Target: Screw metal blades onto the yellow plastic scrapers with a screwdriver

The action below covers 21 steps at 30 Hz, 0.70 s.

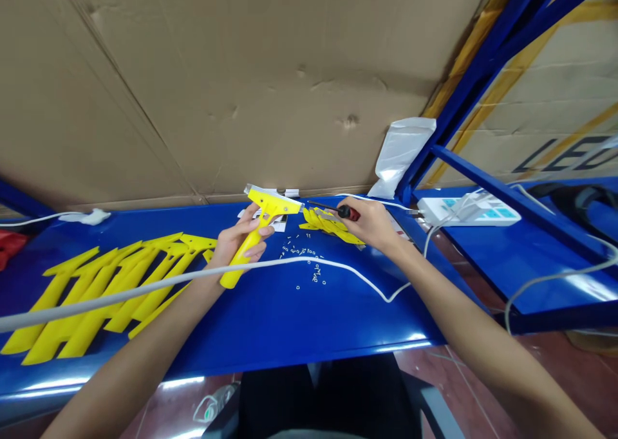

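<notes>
My left hand (228, 242) is closed around the handle of a yellow scraper (271, 203), its wide head pointing up and away from me. A metal blade edge shows along the top of that head. In my right hand (374, 224) is a screwdriver (348, 212) with a red and black handle, its shaft pointing left toward the end of the scraper head. Beneath the hands, small screws and nuts (299, 251) lie scattered on the blue table (270, 329). Several yellow scraper pieces (328, 223) are piled behind them, partly hidden by the right hand.
More yellow scrapers (130, 284) lie in a row at the left. A white cable (338, 265) crosses in front of my hands. Cardboard (241, 104) stands behind the table. At right are a plastic bag (403, 149), a blue frame (476, 72) and a power strip (492, 215).
</notes>
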Tool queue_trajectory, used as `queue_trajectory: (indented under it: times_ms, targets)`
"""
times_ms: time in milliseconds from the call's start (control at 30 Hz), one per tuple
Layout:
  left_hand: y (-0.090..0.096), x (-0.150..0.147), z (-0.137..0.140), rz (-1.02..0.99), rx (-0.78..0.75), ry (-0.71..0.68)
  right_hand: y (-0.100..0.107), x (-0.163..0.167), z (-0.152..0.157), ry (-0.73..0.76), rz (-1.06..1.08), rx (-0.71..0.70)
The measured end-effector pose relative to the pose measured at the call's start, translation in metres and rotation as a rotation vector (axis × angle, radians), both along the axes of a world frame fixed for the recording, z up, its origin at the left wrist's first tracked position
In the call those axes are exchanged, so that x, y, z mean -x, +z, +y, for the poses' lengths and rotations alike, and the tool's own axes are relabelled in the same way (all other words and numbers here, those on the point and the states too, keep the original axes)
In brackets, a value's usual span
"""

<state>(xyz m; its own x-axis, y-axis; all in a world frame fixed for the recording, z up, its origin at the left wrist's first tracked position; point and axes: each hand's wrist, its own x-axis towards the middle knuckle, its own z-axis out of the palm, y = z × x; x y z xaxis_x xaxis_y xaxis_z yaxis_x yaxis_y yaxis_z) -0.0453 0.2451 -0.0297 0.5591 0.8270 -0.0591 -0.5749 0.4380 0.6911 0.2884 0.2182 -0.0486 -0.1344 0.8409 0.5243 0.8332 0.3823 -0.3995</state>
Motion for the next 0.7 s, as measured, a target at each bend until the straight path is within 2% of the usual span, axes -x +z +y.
queue_trajectory:
  times_ms: [233,467,567,700]
  targets:
    - [-0.001,-0.010,0.001,0.063,0.055,0.100,0.000,0.021,-0.013,0.248,0.138,0.150]
    - [-0.016,-0.015,0.006,0.155,0.037,0.085,0.005,0.043,-0.026,0.667,0.093,0.526]
    - [-0.017,-0.018,0.004,0.157,0.027,0.070,0.006,0.041,-0.025,0.725,0.047,0.608]
    - [-0.015,-0.019,0.003,0.170,0.033,0.064,0.008,0.034,-0.023,0.701,0.024,0.648]
